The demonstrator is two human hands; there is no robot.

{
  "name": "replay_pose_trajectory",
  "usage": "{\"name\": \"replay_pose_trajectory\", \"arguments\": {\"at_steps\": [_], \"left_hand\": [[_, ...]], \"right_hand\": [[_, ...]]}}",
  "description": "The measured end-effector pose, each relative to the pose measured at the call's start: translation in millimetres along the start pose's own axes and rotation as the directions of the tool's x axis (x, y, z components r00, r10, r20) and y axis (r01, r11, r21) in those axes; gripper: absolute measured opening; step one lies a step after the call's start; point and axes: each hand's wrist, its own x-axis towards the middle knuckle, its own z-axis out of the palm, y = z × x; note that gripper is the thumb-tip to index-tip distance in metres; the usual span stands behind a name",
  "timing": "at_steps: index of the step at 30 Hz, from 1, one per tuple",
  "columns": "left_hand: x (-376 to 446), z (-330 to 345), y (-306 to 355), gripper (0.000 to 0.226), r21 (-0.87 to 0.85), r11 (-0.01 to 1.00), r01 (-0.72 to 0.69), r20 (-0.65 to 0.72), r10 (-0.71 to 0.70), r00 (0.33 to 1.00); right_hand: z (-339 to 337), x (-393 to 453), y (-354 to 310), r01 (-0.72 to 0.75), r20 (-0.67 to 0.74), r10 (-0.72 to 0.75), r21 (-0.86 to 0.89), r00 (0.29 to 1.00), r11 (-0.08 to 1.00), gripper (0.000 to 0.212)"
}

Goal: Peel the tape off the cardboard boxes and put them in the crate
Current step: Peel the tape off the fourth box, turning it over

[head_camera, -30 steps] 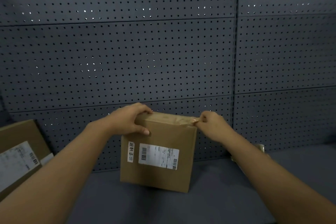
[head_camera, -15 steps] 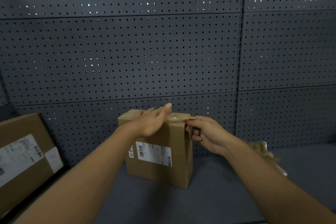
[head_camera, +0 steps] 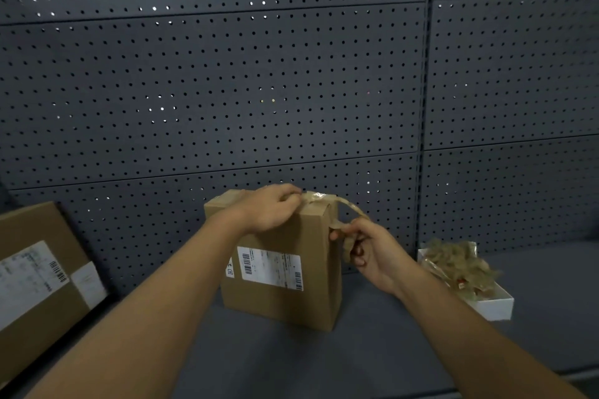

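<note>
- At the middle of the dark grey worktop (head_camera: pixel 372 363) a small cardboard box (head_camera: pixel 311 269) stands upright, close in front of a perforated grey wall panel (head_camera: pixel 227 91).
- On the box's near face sits a white shipping label (head_camera: pixel 270 267) with barcodes at its upper left and lower right corners; its print is too small and blurred to read. At 9 o'clock of that label a smaller white sticker (head_camera: pixel 229 267) wraps the box's left edge, with characters that cannot be made out.
- Coming in from 7 o'clock, the left hand (head_camera: pixel 269 209) lies over the box's top, palm down, its fingers bent over the top and pressing on the taped seam.
- Reaching in from 5 o'clock, the right hand (head_camera: pixel 369 248) is just beside the box's upper right edge, its thumb and fingers pinched on a strip of clear brownish tape (head_camera: pixel 348 209).
- That strip runs from the glossy patch on the box's top, arcs clear of the top right corner and drops into the right hand's pinch.
- Toward 9 o'clock of the small box, well apart from it, a larger cardboard box (head_camera: pixel 39 272) leans tilted at the frame's left edge; it carries a white label (head_camera: pixel 30 272) with a barcode, the text unreadable.
- Toward 3 o'clock, a shallow white tray (head_camera: pixel 496 306) holds a crumpled heap of peeled tape (head_camera: pixel 460 264).
</note>
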Motion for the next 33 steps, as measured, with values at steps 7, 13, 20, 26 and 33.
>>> {"name": "replay_pose_trajectory", "arguments": {"at_steps": [7, 13, 20, 26, 33], "left_hand": [[6, 13, 10, 0.067, 0.177, 0.984, 0.031, -0.063, -0.02, 0.998], [3, 13, 8, 0.072, 0.177, 0.984, 0.035, -0.085, -0.02, 0.996], [-3, 12, 8, 0.072, 0.144, 0.989, 0.031, -0.089, -0.019, 0.996], [1, 16, 9, 0.058, 0.158, 0.987, 0.022, -0.117, -0.003, 0.993], [0, 15, 9, 0.061, 0.158, 0.987, 0.03, -0.101, -0.014, 0.995]], "right_hand": [[-2, 4, -6, -0.046, 0.008, 0.048, -0.153, 0.999, 0.987, 0.04], [-6, 1, 3, 0.044, -0.008, -0.047, -0.251, 0.999, 0.967, 0.025], [-13, -6, 13, 0.032, -0.06, -0.05, -0.272, 0.997, 0.962, 0.026], [-31, -12, 23, -0.007, -0.102, -0.021, -0.265, 0.995, 0.964, 0.028], [-33, -10, 22, 0.007, -0.128, -0.036, -0.225, 0.991, 0.974, 0.011]]}}
